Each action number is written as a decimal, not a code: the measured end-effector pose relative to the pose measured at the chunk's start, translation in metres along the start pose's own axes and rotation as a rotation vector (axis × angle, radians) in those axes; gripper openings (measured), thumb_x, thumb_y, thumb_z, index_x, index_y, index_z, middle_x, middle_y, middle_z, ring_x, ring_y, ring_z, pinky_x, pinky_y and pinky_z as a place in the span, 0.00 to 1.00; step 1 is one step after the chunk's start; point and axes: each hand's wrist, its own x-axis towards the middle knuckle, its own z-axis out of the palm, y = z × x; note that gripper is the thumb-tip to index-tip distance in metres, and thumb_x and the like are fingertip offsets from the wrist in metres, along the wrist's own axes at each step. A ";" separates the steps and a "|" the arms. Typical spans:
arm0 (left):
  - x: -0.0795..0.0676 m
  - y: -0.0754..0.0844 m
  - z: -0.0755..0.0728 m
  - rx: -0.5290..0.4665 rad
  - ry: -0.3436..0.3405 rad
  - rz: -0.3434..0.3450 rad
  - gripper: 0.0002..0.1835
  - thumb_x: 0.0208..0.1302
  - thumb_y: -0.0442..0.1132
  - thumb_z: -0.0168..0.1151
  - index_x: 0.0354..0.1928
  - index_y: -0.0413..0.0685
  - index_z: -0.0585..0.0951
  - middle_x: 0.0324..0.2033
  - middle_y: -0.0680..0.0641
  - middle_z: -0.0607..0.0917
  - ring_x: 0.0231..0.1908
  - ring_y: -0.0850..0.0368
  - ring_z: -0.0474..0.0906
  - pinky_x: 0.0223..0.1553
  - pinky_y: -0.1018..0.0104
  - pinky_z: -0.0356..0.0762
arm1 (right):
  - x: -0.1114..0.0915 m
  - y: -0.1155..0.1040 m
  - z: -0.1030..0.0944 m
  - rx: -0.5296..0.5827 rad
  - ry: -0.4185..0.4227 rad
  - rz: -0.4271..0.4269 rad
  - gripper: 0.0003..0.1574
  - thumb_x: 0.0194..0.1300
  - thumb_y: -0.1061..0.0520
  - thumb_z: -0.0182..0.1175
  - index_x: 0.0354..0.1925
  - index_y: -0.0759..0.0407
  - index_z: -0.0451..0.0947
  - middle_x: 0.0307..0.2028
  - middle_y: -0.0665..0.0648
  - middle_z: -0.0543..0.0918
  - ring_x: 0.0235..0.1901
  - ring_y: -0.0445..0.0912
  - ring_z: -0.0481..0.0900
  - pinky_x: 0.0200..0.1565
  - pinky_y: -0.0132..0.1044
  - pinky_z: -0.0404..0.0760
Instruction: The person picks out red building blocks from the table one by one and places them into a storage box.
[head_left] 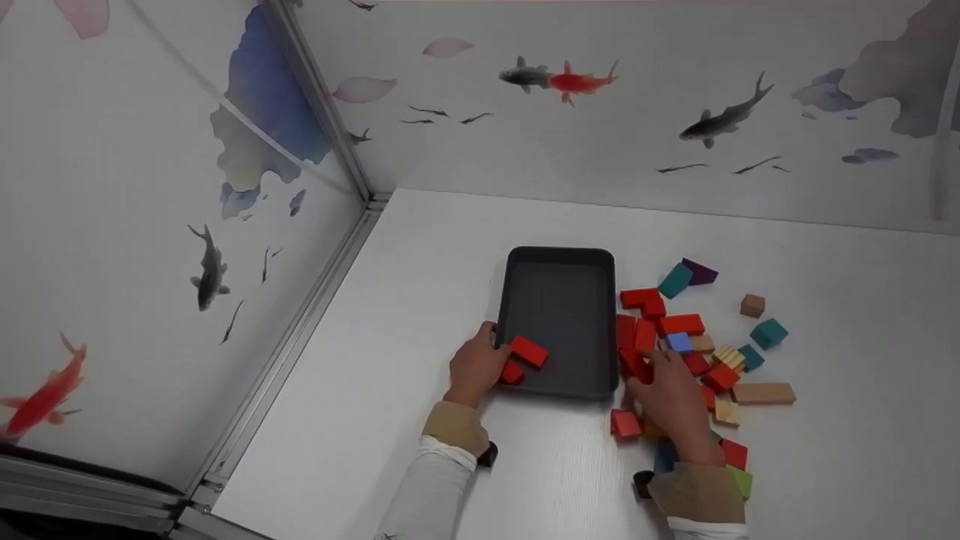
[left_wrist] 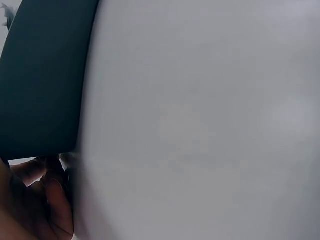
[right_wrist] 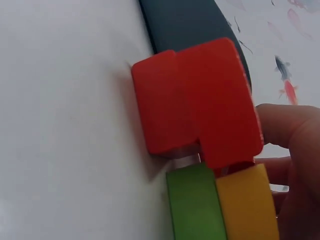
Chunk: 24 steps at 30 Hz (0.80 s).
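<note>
My left hand (head_left: 478, 365) grips the dark grey tray (head_left: 559, 393) by its left side, close to the near corner. The left wrist view shows bent fingers (left_wrist: 59, 207) against the tray's wall (left_wrist: 45, 85). Two red blocks (head_left: 529, 352) lie in the tray beside that hand. To the right of the tray, my right hand (head_left: 671, 394) reaches into a loose pile and pinches a red block (head_left: 634, 365) between thumb and fingers. Red blocks (right_wrist: 215, 100) partly hide those fingers in the right wrist view; a green block (right_wrist: 197, 202) and a yellow block (right_wrist: 248, 205) are close by.
Around the right hand are scattered more wooden blocks, including a long tan plank (head_left: 763, 394), a blue block (head_left: 679, 343) and a teal block (head_left: 769, 333). A teal and a purple block (head_left: 700, 271) lie farther back. Fish-patterned walls (head_left: 637, 165) border the white table (head_left: 360, 360).
</note>
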 end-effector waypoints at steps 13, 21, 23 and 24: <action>0.002 0.001 -0.001 0.016 0.017 0.005 0.21 0.57 0.48 0.52 0.53 0.53 0.70 0.25 0.53 0.77 0.25 0.60 0.71 0.24 0.66 0.66 | -0.001 -0.008 0.004 0.038 0.067 -0.117 0.45 0.53 0.47 0.62 0.65 0.53 0.55 0.62 0.64 0.56 0.55 0.59 0.60 0.46 0.55 0.70; 0.002 -0.002 0.003 0.036 0.007 -0.005 0.22 0.57 0.50 0.51 0.54 0.54 0.70 0.29 0.52 0.79 0.26 0.60 0.72 0.25 0.65 0.68 | -0.008 -0.027 0.025 -0.057 0.155 -0.267 0.35 0.50 0.52 0.65 0.57 0.52 0.66 0.51 0.58 0.66 0.49 0.53 0.63 0.43 0.52 0.73; 0.003 -0.001 0.003 0.032 0.012 -0.005 0.22 0.57 0.50 0.51 0.54 0.54 0.70 0.31 0.52 0.80 0.27 0.60 0.73 0.26 0.65 0.68 | -0.008 -0.029 0.027 -0.091 0.167 -0.298 0.33 0.49 0.52 0.66 0.55 0.51 0.69 0.51 0.57 0.67 0.49 0.53 0.63 0.43 0.52 0.72; 0.003 0.000 0.003 0.028 0.013 -0.006 0.22 0.57 0.50 0.51 0.54 0.54 0.70 0.30 0.52 0.80 0.27 0.60 0.73 0.26 0.65 0.68 | -0.007 -0.029 0.026 -0.102 0.168 -0.308 0.33 0.49 0.52 0.66 0.55 0.51 0.69 0.50 0.57 0.67 0.49 0.53 0.63 0.42 0.51 0.73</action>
